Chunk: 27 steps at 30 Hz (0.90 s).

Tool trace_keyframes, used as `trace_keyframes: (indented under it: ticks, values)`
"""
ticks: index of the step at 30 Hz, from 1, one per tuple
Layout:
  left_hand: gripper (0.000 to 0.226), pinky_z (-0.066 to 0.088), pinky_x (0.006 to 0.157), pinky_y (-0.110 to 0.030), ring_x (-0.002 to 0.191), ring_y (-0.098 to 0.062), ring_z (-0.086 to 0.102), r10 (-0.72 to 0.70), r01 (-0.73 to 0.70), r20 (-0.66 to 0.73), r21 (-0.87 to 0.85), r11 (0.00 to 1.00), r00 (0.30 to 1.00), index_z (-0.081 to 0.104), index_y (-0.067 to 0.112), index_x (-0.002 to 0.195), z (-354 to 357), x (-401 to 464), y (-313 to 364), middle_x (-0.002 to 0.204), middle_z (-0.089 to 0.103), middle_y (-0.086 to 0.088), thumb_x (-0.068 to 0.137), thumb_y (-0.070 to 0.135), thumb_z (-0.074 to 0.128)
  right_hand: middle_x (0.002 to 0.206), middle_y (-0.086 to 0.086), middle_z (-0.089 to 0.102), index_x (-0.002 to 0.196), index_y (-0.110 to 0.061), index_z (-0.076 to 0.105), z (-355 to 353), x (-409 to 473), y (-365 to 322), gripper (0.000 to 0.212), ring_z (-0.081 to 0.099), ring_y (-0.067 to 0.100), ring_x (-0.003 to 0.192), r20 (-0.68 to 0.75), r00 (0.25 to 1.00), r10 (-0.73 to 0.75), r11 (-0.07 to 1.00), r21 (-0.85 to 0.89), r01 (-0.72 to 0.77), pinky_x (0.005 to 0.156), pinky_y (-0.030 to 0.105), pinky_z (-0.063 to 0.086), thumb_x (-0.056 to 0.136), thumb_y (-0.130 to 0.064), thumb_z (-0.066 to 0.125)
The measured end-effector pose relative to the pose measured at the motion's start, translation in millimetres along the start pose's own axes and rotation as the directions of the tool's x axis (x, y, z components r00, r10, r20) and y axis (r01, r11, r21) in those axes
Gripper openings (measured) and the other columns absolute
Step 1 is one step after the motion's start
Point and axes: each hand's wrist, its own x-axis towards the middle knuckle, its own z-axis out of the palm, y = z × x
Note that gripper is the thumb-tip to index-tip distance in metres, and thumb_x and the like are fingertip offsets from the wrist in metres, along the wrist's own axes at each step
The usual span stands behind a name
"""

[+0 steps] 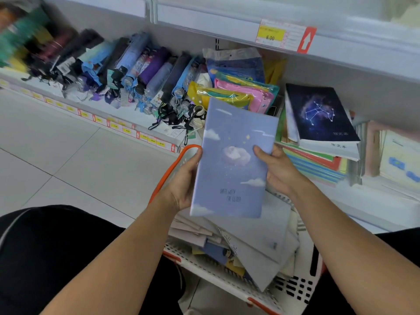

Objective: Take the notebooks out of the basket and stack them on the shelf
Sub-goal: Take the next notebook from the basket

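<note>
Right now, both hands hold one pale blue-violet notebook with white clouds and a moon printed on its cover (234, 160), lifted above the white perforated plastic basket with orange handles (293, 289). The left hand (184, 180) takes the notebook's left edge, thumb curled over the front of the cover and fingers hidden behind it. The right hand (276, 169) grips the right edge the same way, thumb lying across the cover near the moon. That makes each grip closed on the notebook, which is tilted slightly, its top leaning to the right. Below it, the basket contains a loose, untidy heap of more notebooks (245, 242), pale grey and blue covers lying at angles. On the white shop shelf (386, 194) just to the right of the held notebook stands a stack of notebooks topped by a dark navy book with a constellation drawing (320, 112). Further left on the same shelf lie bright plastic pouches (238, 87) and a row of folded umbrellas (127, 69). A yellow price label (270, 35) sits on the shelf edge above.
</note>
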Motion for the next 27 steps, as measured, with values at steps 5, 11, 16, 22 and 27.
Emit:
trace_keyframes:
  ticks: [5,11,16,22,27]
  values:
    - [0.022,0.055,0.090,-0.048,0.101,-0.029,0.069,0.161,-0.048,-0.187,0.496,0.867,0.969,0.070,0.024,0.103,0.2,-4.5,13.4,0.114,0.071,-0.009,0.088,0.008,0.066,0.115,0.009,0.070,0.131,-0.009,0.056,4.1,-1.3,27.5,0.030,0.070,0.023,0.093,-0.026,0.985,0.168,0.983,-0.071,-0.169,0.088,0.043,0.056,0.102,-0.014,0.048]
    - [0.025,0.059,0.076,-0.045,0.079,-0.022,0.067,0.426,0.043,-0.512,0.676,0.736,0.746,0.069,0.021,0.079,-15.6,-16.4,22.7,0.090,0.073,-0.007,0.053,0.021,0.066,0.145,0.008,0.045,0.140,-0.015,0.041,-53.3,-20.5,80.0,0.104,0.045,0.030,0.133,-0.335,0.915,0.224,0.064,-0.932,-0.357,0.100,0.039,0.043,0.059,-0.066,0.081]
    - [0.043,0.059,0.079,-0.050,0.085,-0.030,0.068,0.445,0.095,-0.611,0.650,0.754,0.655,0.068,0.015,0.093,-30.5,-32.3,52.6,0.104,0.071,-0.014,0.050,0.014,0.061,0.148,0.008,0.035,0.144,-0.014,0.034,-70.9,-24.6,87.4,0.140,0.036,0.028,0.137,-0.353,0.921,0.165,-0.019,-0.935,-0.354,0.105,0.042,0.042,0.028,-0.071,0.088]
    - [0.040,0.053,0.076,-0.037,0.087,-0.031,0.062,0.513,0.200,-0.623,0.729,0.655,0.591,0.064,0.018,0.104,-16.3,-44.9,39.5,0.101,0.066,-0.008,0.065,0.022,0.059,0.125,0.006,0.062,0.128,-0.014,0.057,-44.5,-12.2,36.5,0.080,0.061,0.025,0.108,-0.277,0.941,0.194,-0.269,-0.938,-0.221,0.083,0.033,0.052,0.068,-0.062,0.079]
    - [0.033,0.041,0.070,-0.030,0.085,-0.030,0.057,0.610,0.155,-0.560,0.794,0.587,0.561,0.063,0.015,0.113,-10.1,-42.3,34.8,0.100,0.064,-0.007,0.081,0.024,0.060,0.100,0.005,0.057,0.106,-0.009,0.061,8.2,-21.1,-26.1,0.043,0.057,0.027,0.088,-0.151,0.961,0.232,-0.481,-0.877,-0.021,0.071,0.030,0.045,0.083,-0.043,0.074]
